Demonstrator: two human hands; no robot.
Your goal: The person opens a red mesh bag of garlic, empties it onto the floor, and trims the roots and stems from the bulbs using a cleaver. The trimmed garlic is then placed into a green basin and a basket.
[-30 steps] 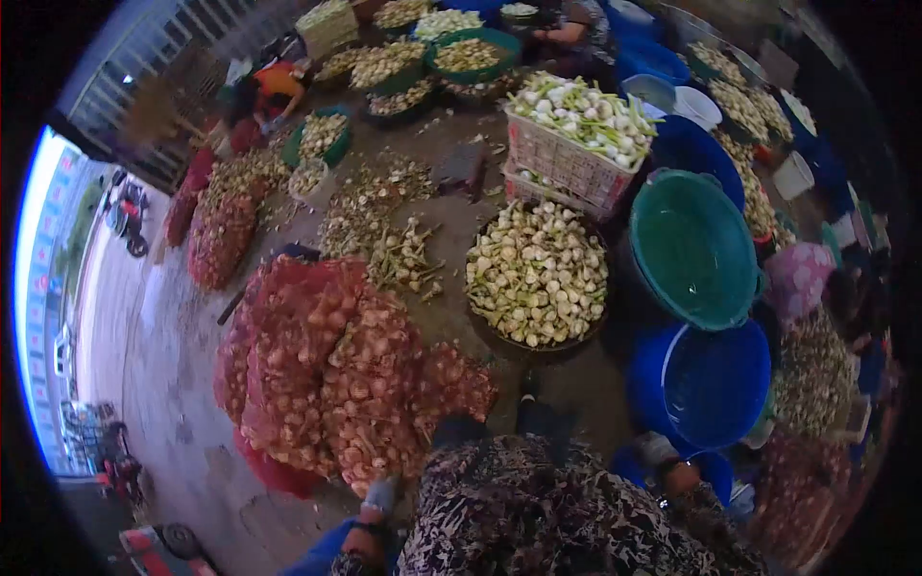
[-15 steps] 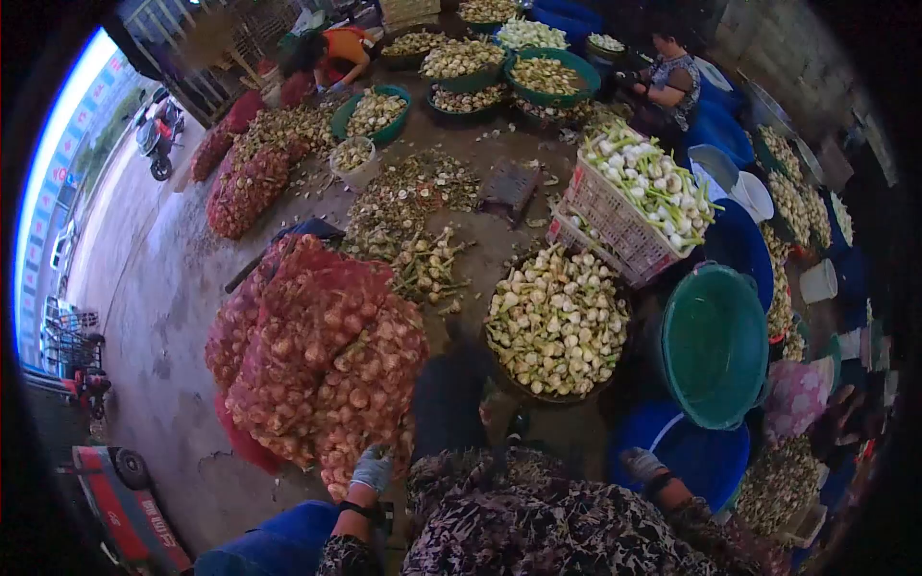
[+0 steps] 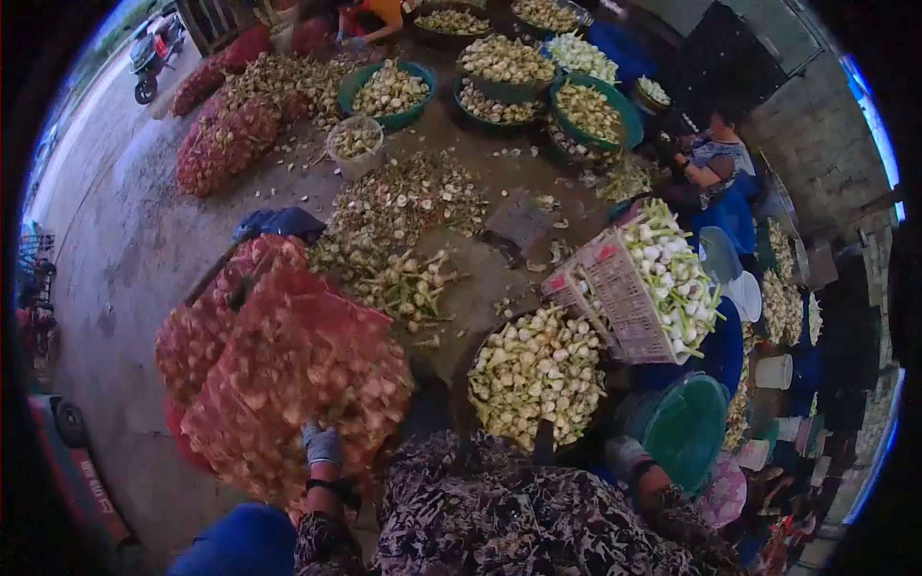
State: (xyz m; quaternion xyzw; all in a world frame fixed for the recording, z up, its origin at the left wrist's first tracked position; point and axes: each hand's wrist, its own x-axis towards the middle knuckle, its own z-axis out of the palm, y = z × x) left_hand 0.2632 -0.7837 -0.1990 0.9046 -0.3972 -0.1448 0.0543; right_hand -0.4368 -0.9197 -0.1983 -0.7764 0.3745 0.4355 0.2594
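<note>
My left hand (image 3: 322, 444), in a grey glove, presses against the lower front of a large red mesh sack (image 3: 288, 365) full of bulbs. Its fingers are bent into the netting. Lower right, my gloved right hand (image 3: 626, 455) is beside the left side of an empty green tub (image 3: 687, 437); its fingers are dark and unclear. Between my hands and farther forward is a round basket of trimmed garlic (image 3: 538, 376). A tilted pink crate (image 3: 624, 302), heaped with white garlic with green stems, rests behind the tub.
Loose stalks and peelings (image 3: 403, 202) cover the floor ahead. A white bucket (image 3: 355, 149) and a dark crate (image 3: 520, 221) stand beyond. One person (image 3: 715, 158) sits at the upper right; another (image 3: 376, 17) bends at the top. Blue cloth (image 3: 240, 542) is at my lower left.
The view has turned and tipped upward, so the crate, basket and tub sit lower. My left hand has moved left and slightly up at the sack, whose netting has shifted and blurred.
</note>
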